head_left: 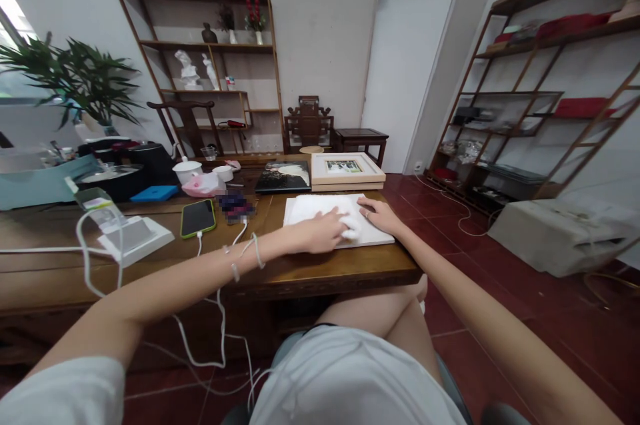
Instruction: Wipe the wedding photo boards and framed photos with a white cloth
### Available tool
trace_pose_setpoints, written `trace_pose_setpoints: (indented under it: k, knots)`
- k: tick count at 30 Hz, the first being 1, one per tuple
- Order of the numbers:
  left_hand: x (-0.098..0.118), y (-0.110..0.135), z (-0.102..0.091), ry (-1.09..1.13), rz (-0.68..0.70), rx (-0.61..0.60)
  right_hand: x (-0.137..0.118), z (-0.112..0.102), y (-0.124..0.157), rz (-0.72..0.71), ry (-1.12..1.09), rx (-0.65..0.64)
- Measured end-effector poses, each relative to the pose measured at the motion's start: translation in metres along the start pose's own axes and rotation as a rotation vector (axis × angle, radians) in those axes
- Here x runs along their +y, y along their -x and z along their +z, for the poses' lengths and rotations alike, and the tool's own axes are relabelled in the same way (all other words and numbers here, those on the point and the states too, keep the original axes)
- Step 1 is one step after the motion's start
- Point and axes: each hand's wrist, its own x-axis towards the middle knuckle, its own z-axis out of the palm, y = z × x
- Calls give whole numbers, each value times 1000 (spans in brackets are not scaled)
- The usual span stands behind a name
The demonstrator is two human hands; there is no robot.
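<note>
White cloth (pixel 353 228) clenched in left hand (pixel 323 233) | right hand (pixel 381 215) open, flat on panel (pixel 310 208)

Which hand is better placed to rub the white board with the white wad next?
Left, probably. The left hand grips the white wad against the white board. The right hand lies flat and open on the board's right part, so it seems better suited to steadying it.
</note>
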Motion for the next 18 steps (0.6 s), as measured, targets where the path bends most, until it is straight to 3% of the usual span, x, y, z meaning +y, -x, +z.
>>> trace_pose_setpoints:
  k: [3,6,14,18]
  knots:
    - [29,22,7,-22,-1,3,-1,-1,0,2,-4,-1]
    - [32,23,7,-25,12,43,-1,0,0,1,-5,0]
    - [-45,-43,-14,-41,-69,95,0,1,-1,2,-15,-3]
    - [-61,-66,-18,-56,-126,75,-2,0,0,1,-23,-3]
